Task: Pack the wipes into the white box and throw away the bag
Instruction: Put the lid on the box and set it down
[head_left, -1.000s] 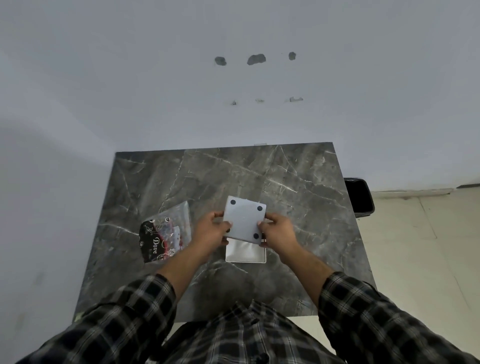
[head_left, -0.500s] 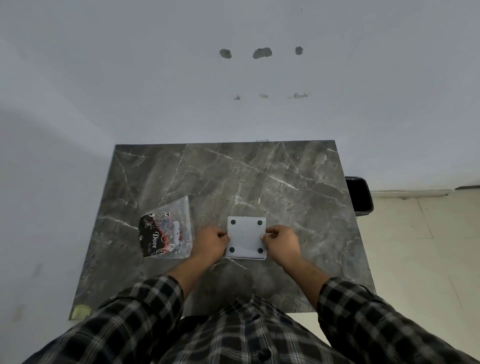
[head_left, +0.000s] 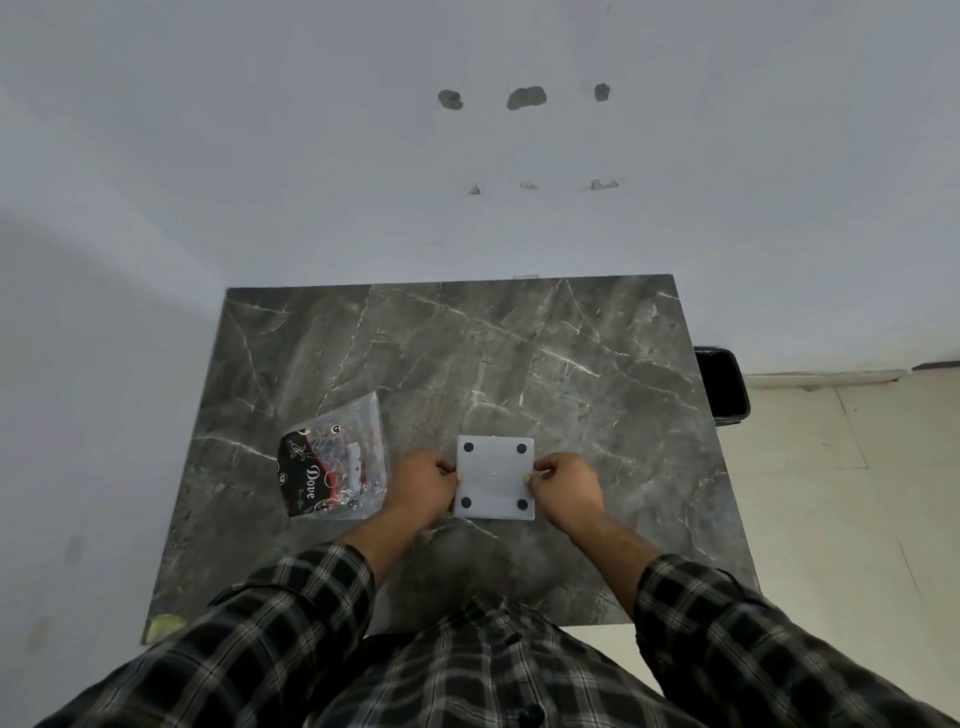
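Note:
The white box (head_left: 494, 477) lies flat on the grey marble table (head_left: 467, 353), showing a square white face with a black dot in each corner. My left hand (head_left: 423, 486) grips its left edge and my right hand (head_left: 566, 486) grips its right edge. To the left of my left hand lies the clear plastic bag (head_left: 335, 462) with a black and red printed pack inside; nothing touches it. The wipes are not separately visible.
A black bin (head_left: 722, 382) stands on the floor just past the table's right edge. A white wall rises behind the table and along its left side. Pale floor tiles (head_left: 831, 519) lie to the right.
Both hands have lowered the dotted white piece from a tilted, raised position onto the white part below it. It now sits flat on the table, and the hands stay at its sides.

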